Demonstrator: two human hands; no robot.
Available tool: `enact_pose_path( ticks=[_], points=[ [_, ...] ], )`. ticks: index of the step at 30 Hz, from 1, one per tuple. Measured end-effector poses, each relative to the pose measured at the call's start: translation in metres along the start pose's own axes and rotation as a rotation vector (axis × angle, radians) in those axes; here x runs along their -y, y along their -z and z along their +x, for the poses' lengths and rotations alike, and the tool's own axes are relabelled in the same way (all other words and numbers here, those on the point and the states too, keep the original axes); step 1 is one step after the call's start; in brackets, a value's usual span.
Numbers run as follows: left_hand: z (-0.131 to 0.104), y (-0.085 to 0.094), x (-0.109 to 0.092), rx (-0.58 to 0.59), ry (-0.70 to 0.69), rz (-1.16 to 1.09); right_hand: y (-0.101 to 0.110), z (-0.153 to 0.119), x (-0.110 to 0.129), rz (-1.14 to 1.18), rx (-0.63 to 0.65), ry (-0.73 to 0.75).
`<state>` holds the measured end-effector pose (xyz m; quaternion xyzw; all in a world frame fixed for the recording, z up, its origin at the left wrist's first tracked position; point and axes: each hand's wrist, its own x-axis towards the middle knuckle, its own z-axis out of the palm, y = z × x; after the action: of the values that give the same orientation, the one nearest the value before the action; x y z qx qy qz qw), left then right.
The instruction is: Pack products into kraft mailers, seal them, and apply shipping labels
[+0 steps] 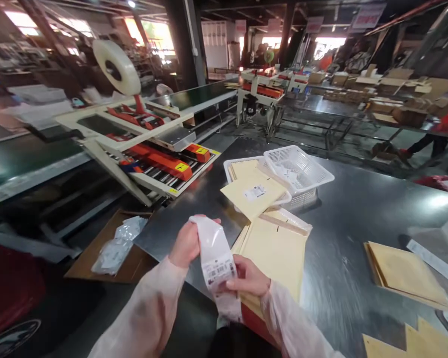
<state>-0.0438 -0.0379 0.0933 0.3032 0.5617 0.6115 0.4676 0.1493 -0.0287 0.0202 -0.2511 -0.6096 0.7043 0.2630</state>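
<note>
A strip of printed labels (214,246) hangs between my two hands at the near edge of the metal table. My left hand (185,243) is closed on its upper end, where the strip bends over. Lower down, my right hand (251,276) pinches the strip's right edge beside a printed label, thumb in front. Just beyond my right hand lies a stack of cream padded envelopes (280,243). Another padded envelope (254,191), bearing a white label, rests tilted across a white plastic basket (229,171).
A second white basket (317,174) with small packets stands alongside. More envelopes (406,273) lie at the right. An open carton (134,266) with plastic-wrapped packets sits at lower left. A carton-sealing machine (160,154) with a tape roll (129,74) stands beyond the table's left side.
</note>
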Motion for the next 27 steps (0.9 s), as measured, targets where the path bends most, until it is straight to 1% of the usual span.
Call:
enact_pose_path(
  ticks=[1, 2, 3, 4, 5, 6, 7, 8, 9, 10, 11, 12, 13, 15, 16, 17, 19, 20, 21, 22, 24, 25, 26, 27],
  points=[
    [0.007, 0.007, 0.0, -0.068, -0.117, 0.11, -0.014, -0.013, -0.007, 0.121, -0.043, -0.031],
    [0.011, 0.013, 0.002, -0.106, -0.234, 0.21, -0.024, -0.024, -0.012, 0.204, -0.135, -0.052],
    [0.01, 0.018, 0.006, -0.096, -0.342, 0.291, -0.029, -0.033, -0.015, 0.257, -0.242, -0.063],
    [0.007, 0.02, 0.012, -0.022, -0.426, 0.349, -0.033, -0.039, -0.016, 0.289, -0.325, -0.068],
    [0.0, 0.021, 0.02, 0.102, -0.452, 0.369, -0.034, -0.043, -0.017, 0.308, -0.381, -0.072],
    [-0.008, 0.019, 0.031, 0.238, -0.406, 0.348, -0.034, -0.046, -0.018, 0.316, -0.425, -0.078],
    [-0.016, 0.015, 0.044, 0.36, -0.301, 0.291, -0.034, -0.049, -0.019, 0.314, -0.474, -0.085],
    [-0.025, 0.009, 0.058, 0.443, -0.168, 0.217, -0.032, -0.051, -0.02, 0.293, -0.539, -0.09],
    [-0.034, 0.002, 0.073, 0.483, -0.036, 0.147, -0.03, -0.054, -0.021, 0.244, -0.627, -0.089],
    [-0.042, -0.005, 0.088, 0.495, 0.077, 0.092, -0.027, -0.058, -0.022, 0.165, -0.727, -0.08],
    [-0.049, -0.011, 0.102, 0.494, 0.157, 0.058, -0.022, -0.062, -0.022, 0.061, -0.811, -0.067],
    [-0.057, -0.018, 0.116, 0.488, 0.203, 0.039, -0.018, -0.067, -0.021, -0.049, -0.855, -0.059],
    [-0.064, -0.024, 0.128, 0.479, 0.227, 0.032, -0.013, -0.072, -0.019, -0.147, -0.846, -0.06],
    [-0.077, -0.034, 0.149, 0.428, 0.246, 0.024, -0.005, -0.083, -0.016, -0.282, -0.711, -0.103],
    [-0.082, -0.038, 0.156, 0.38, 0.246, 0.024, -0.001, -0.088, -0.015, -0.327, -0.634, -0.142],
    [-0.088, -0.042, 0.162, 0.319, 0.241, 0.029, 0.001, -0.093, -0.016, -0.368, -0.59, -0.184],
    [-0.095, -0.048, 0.17, 0.221, 0.238, 0.045, 0.006, -0.099, -0.02, -0.437, -0.592, -0.256],
    [-0.098, -0.05, 0.172, 0.21, 0.248, 0.042, 0.01, -0.1, -0.024, -0.46, -0.611, -0.277],
    [-0.099, -0.051, 0.174, 0.241, 0.275, 0.024, 0.016, -0.098, -0.028, -0.481, -0.631, -0.277],
    [-0.1, -0.05, 0.176, 0.305, 0.318, -0.004, 0.024, -0.095, -0.032, -0.513, -0.653, -0.256],
    [-0.102, -0.044, 0.183, 0.472, 0.442, -0.055, 0.047, -0.082, -0.039, -0.65, -0.717, -0.192],
    [-0.105, -0.038, 0.19, 0.538, 0.513, -0.072, 0.06, -0.074, -0.042, -0.743, -0.759, -0.169],
    [-0.108, -0.03, 0.199, 0.58, 0.576, -0.079, 0.074, -0.065, -0.045, -0.831, -0.804, -0.163],
    [-0.113, -0.021, 0.21, 0.59, 0.622, -0.071, 0.088, -0.057, -0.047, -0.9, -0.844, -0.174]
  ],
)
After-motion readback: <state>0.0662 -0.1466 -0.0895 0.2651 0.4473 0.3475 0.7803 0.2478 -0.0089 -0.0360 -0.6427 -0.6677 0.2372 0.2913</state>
